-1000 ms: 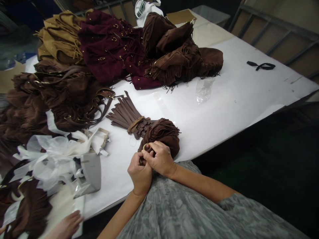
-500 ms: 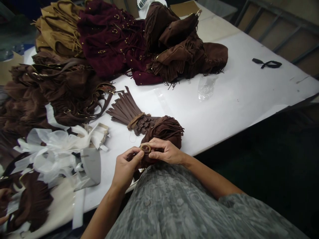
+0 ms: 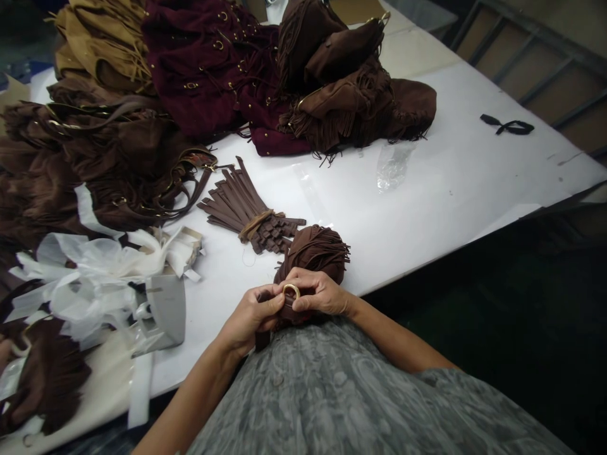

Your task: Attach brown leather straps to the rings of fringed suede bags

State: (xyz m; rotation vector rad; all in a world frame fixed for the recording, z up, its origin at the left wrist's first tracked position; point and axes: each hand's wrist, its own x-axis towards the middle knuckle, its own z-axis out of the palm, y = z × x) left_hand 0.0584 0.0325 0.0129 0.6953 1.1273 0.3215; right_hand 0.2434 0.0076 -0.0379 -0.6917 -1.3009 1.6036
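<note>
At the table's near edge, my left hand [image 3: 253,314] is closed, thumb and fingers pinching a brown strap [image 3: 262,340] just left of a gold ring [image 3: 296,289]. From the other side my right hand [image 3: 325,294] pinches at the ring and the brown leather under it. How the strap runs through the ring is hidden by my fingers. Right behind my hands a brown fringed bag [image 3: 320,253] rests against my front. Beyond it lies a bundle of brown leather straps [image 3: 237,199], tied round with a tan band.
Brown bags [image 3: 95,164], wine-red bags [image 3: 199,76], tan bags [image 3: 102,47] and more dark brown bags [image 3: 351,95] are heaped across the back and left. White wrapping scraps [image 3: 95,278] spill over a grey dispenser [image 3: 165,313]. A black strap loop [image 3: 515,126] lies far right, clear plastic [image 3: 392,165] mid-table.
Both hands have shifted slightly right with the strap and ring. The gold ring now stands more upright, its arc showing clearly between my fingers. The camera view has moved a little.
</note>
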